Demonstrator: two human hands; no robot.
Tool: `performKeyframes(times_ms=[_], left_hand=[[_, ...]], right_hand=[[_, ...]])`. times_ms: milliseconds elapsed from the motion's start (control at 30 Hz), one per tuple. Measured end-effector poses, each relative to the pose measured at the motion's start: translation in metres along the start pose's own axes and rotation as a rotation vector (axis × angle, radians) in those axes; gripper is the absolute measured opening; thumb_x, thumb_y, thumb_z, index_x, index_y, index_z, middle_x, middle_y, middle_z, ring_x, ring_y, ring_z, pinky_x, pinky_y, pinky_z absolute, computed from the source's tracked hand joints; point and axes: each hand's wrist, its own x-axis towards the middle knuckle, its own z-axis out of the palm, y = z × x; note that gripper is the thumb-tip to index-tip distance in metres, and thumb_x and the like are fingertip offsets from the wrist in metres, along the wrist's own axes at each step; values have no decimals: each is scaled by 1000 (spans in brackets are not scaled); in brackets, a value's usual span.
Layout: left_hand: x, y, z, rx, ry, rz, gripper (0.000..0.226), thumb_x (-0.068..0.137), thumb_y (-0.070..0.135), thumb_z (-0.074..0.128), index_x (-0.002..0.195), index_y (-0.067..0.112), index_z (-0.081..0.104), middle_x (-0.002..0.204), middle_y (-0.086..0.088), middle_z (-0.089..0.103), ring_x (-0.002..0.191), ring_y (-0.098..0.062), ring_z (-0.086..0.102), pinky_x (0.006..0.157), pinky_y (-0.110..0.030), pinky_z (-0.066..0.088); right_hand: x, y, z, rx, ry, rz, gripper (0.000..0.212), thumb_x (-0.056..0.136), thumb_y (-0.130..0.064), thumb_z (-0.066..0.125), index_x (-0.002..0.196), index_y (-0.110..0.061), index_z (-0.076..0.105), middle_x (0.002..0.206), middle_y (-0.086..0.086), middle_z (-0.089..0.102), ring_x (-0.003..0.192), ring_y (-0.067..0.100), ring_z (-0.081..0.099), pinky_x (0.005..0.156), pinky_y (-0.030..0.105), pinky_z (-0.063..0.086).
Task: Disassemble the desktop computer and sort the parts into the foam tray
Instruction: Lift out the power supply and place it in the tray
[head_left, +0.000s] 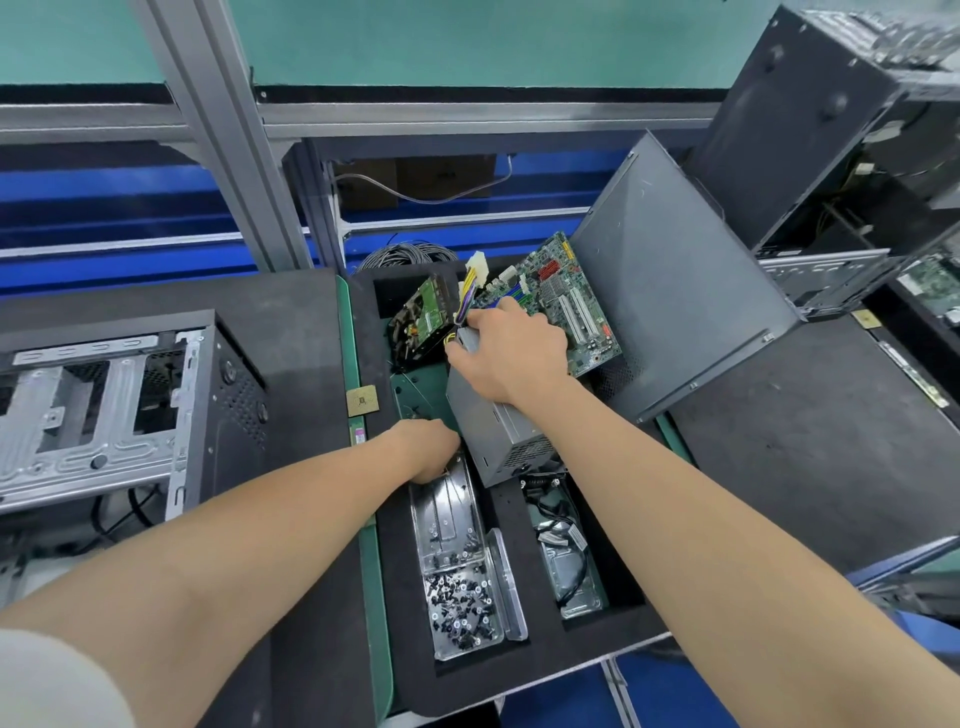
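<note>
1. Your bench is a flat worktop covered in black matting (291, 332); the same black surface runs on to your right.
2. A green mat (376, 597) lies across its middle, and the black foam tray (519, 540) sits on that mat.
3. On your left, an open black desktop computer case with a bare silver metal frame (104, 415) rests on the matting.
4. A small square gold processor chip (362, 401) lies flat at the tray's left rim.
5. On your right, a dark grey sheet-metal side panel (675, 301) stands tilted, its lower edge down beside the tray.
6. Behind the panel, black computer towers (810, 130) stand stacked, their base hidden from you.
</note>
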Motion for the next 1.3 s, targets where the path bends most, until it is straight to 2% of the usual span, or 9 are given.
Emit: performKeyframes(times_ms=[167,300,433,600,800,933,1000,1133,1300], left_hand=[[1,16,12,-11,-68,42,21,94,0,53,114,3,60,116,-15,65,85,-28,59,71,-38,53],[1,20,19,-67,-26,16,26,92,4,59,118,4,64,117,-13,66,100,-32,68,69,-38,55],[3,14,19,-144,-19,34,28,90,18,74,117,17,75,115,-6,72,104,-28,69,84,-42,62],[-2,12,17,-157,-81,98,36,93,38,72,125,23,72,117,-2,72,110,-25,64,88,-42,58],[-22,-10,-13,-255,78,32,35,98,13,62,131,22,67,128,-10,64,112,-31,65,96,-42,56],[-38,-39,-32,-257,281,-74,53,90,-7,48,126,26,68,121,-8,67,103,-30,67,84,-40,58],[-43,-55,-34,-276,349,-107,57,89,-7,49,129,29,66,125,-6,67,109,-31,65,91,-41,56],[-46,-76,-28,-206,270,-132,56,92,-4,49,132,32,64,130,-7,63,116,-32,58,97,-43,52],[-35,-55,-27,-21,249,-49,48,92,5,48,133,25,63,127,-7,65,114,-30,62,92,-40,53]], right_hand=[[1,2,1,7,-2,-2,49,98,-66,45,134,-36,60,130,5,53,112,42,56,74,44,36],[2,3,1,5,-4,-4,52,98,-68,44,137,-37,58,132,5,53,114,43,56,75,44,37],[2,2,1,-2,-1,-8,52,98,-67,44,138,-38,58,132,6,53,115,43,56,75,44,37],[1,1,3,-12,0,-8,54,98,-66,43,140,-36,57,132,6,52,114,44,55,73,43,39],[-1,-4,1,7,1,-10,49,97,-63,47,135,-35,60,130,6,52,115,43,54,74,43,37],[-2,-5,-2,15,-9,-5,49,97,-63,48,133,-33,60,130,6,52,116,43,54,75,44,38],[-2,-4,-3,17,-14,-3,48,97,-63,48,130,-31,61,129,6,52,116,42,54,74,44,39],[-2,-4,-3,20,-23,-3,49,97,-63,47,132,-32,60,129,6,52,116,43,54,74,44,40],[0,-1,0,28,1,-6,53,96,-65,46,137,-34,59,131,6,52,116,41,54,76,43,37]])
